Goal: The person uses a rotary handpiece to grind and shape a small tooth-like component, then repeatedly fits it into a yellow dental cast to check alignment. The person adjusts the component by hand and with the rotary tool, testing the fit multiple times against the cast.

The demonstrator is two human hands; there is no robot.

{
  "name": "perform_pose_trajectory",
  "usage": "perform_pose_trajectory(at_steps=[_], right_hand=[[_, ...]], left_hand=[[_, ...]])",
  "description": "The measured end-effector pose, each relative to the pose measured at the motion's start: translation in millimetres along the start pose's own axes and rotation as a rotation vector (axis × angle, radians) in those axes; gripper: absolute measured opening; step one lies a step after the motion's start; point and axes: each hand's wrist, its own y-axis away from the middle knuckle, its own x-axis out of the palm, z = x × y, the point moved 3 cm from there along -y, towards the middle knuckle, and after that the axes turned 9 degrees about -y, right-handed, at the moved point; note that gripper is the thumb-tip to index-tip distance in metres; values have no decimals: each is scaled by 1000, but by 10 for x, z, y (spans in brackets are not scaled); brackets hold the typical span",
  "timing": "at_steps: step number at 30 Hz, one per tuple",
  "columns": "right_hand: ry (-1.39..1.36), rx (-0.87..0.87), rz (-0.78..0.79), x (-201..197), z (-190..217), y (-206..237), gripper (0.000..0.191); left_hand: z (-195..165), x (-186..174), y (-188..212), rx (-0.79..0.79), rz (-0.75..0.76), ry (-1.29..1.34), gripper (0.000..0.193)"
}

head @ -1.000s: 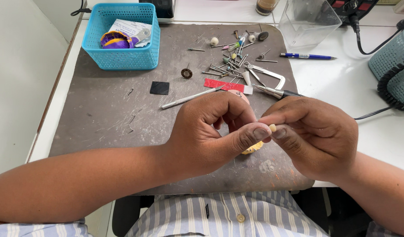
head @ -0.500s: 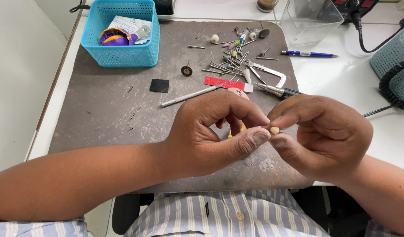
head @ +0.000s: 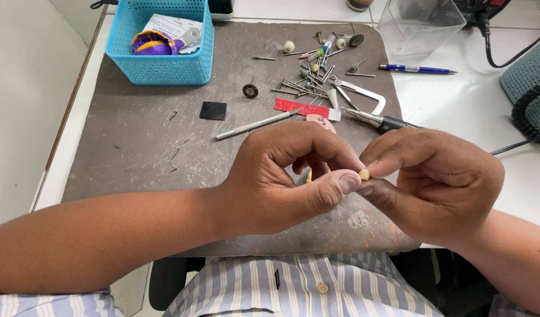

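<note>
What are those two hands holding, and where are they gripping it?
A tiny cream-coloured piece, pinched between the fingertips of the left hand and right hand. It is too small to tell which part is gripped.

White table (head: 469, 105), perhaps pale wall (head: 23, 88).

A white printed paper packet (head: 175, 26) lies tilted inside the turquoise plastic basket (head: 158, 67) at the far left of the grey work mat (head: 129, 147). Near the mat's middle, a flat red strip label with a white end (head: 306, 109) lies beside a small pale pink tag (head: 320, 122).
</note>
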Motion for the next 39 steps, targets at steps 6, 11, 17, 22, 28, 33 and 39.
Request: perform_pose_trajectory(at_steps=[6,11,17,22,28,33,39], right_hand=[[-146,101,12,-24,-65,42,18],[-196,125,37,-57,-131,69,17],[-138,97,38,-47,-130,55,18],[-39,60,16,-6,-56,8,19],[188,-6,-31,37,9,-21,22],[288,-4,-55,8,18,-13,24],[264,-34,-61,-12,7,-19,26]], left_hand=[[22,5,-20,-130,13,165,13],[29,-7,-41,-43,-9,68,15],[67,-8,-26,-65,-8,68,18],[100,24,-29,-116,-1,186,19],[138,39,-23,-147,4,251,20],[174,58,-29,-157,21,267,20],[190,56,-39,-175,10,214,19]])
